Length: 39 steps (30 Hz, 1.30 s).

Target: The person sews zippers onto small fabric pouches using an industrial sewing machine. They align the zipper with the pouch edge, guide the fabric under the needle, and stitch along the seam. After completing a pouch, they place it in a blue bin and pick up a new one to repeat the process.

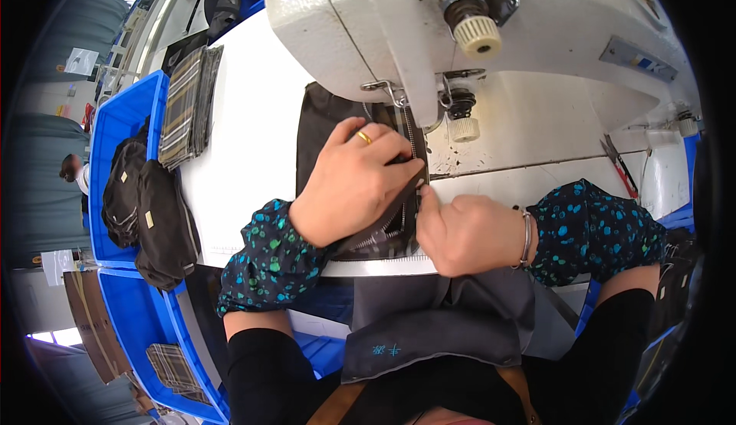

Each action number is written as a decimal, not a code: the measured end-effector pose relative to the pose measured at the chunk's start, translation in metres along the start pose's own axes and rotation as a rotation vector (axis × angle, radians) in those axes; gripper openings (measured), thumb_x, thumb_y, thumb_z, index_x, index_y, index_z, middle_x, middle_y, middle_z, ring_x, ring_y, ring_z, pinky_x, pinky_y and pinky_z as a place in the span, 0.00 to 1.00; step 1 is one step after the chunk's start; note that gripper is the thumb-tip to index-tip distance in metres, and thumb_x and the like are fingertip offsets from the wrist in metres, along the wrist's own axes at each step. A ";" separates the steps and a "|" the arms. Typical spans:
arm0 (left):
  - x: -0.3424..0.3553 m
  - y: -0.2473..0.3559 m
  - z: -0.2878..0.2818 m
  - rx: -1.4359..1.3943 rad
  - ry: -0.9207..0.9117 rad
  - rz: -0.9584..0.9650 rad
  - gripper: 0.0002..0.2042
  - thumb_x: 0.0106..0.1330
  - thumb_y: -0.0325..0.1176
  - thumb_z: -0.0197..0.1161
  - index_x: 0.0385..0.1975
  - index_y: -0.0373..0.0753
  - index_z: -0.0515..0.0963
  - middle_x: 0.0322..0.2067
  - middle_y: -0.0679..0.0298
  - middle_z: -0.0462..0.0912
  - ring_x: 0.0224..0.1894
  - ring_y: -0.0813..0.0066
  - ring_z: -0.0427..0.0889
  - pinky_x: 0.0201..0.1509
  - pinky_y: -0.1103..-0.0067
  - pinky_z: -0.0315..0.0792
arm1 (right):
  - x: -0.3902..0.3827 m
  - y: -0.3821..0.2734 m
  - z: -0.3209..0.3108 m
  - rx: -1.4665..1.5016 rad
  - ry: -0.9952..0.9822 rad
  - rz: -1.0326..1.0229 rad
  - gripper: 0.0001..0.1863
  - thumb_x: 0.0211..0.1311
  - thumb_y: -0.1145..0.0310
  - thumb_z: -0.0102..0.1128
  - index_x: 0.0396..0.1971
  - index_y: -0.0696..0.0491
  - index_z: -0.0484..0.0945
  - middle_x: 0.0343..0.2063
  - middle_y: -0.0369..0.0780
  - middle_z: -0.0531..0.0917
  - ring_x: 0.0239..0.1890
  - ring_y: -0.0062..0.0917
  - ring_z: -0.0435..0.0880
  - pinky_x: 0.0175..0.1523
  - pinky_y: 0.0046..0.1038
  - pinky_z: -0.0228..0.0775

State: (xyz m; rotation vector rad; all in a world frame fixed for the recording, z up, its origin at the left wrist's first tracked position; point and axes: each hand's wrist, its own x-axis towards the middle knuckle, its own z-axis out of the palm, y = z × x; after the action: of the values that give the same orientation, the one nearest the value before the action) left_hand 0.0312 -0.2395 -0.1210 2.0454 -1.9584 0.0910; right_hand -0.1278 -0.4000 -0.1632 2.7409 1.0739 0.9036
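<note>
A dark fabric piece (322, 118) with a metal zipper (412, 137) along its right side lies on the white sewing table under the sewing machine's (383, 91) needle area. My left hand (356, 183), a gold ring on one finger, rests on this fabric, its fingers bent and pressed together around the zipper edge. Beside it, my right hand (471, 233) is closed, with thumb and forefinger at the fabric's right edge. The two hands' fingertips nearly meet there. The fabric beneath my left palm is hidden.
A stack of plaid fabric pieces (188, 107) lies at the table's left. Beyond that edge, a blue bin (126, 110) holds dark bags (161, 225); another blue bin (134, 310) holds plaid pieces. Red-handled snips (625, 172) lie to the right. The machine head overhangs the far side.
</note>
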 end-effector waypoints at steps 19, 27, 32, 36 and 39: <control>0.009 -0.036 0.002 -0.046 -0.027 -0.190 0.13 0.62 0.35 0.71 0.47 0.46 0.86 0.48 0.66 0.84 0.53 0.59 0.81 0.61 0.66 0.68 | 0.004 0.038 0.008 0.198 0.004 0.383 0.18 0.51 0.69 0.65 0.43 0.59 0.83 0.28 0.45 0.87 0.18 0.30 0.83 0.23 0.32 0.72; 0.009 -0.058 0.001 -0.017 0.032 -0.137 0.12 0.57 0.40 0.76 0.33 0.42 0.83 0.44 0.64 0.82 0.55 0.58 0.78 0.62 0.62 0.65 | 0.002 0.051 0.026 0.449 -0.038 0.590 0.10 0.58 0.68 0.64 0.38 0.52 0.77 0.19 0.34 0.78 0.20 0.33 0.81 0.25 0.36 0.71; -0.004 -0.094 -0.030 0.223 0.377 -0.287 0.13 0.56 0.40 0.77 0.26 0.41 0.79 0.41 0.66 0.82 0.47 0.59 0.77 0.57 0.62 0.65 | -0.001 0.044 0.026 0.463 -0.007 0.295 0.08 0.54 0.68 0.66 0.28 0.50 0.74 0.21 0.35 0.73 0.19 0.29 0.79 0.24 0.33 0.70; -0.010 -0.088 -0.038 0.398 0.430 -0.357 0.12 0.56 0.36 0.78 0.25 0.42 0.79 0.43 0.70 0.82 0.48 0.62 0.78 0.58 0.63 0.63 | 0.000 0.042 0.024 0.395 -0.016 0.257 0.08 0.52 0.69 0.66 0.23 0.50 0.73 0.20 0.35 0.72 0.19 0.28 0.78 0.22 0.32 0.70; 0.001 -0.061 -0.030 0.481 0.443 -0.314 0.08 0.53 0.27 0.74 0.28 0.44 0.80 0.43 0.69 0.83 0.50 0.61 0.79 0.63 0.61 0.65 | -0.004 0.042 0.023 0.311 -0.010 0.193 0.07 0.50 0.68 0.64 0.23 0.50 0.73 0.20 0.34 0.72 0.19 0.25 0.78 0.22 0.30 0.70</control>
State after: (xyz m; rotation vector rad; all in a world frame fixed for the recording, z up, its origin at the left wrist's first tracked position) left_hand 0.0961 -0.2318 -0.1032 2.3294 -1.4205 0.9349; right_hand -0.0922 -0.4305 -0.1731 3.1459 1.0404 0.8026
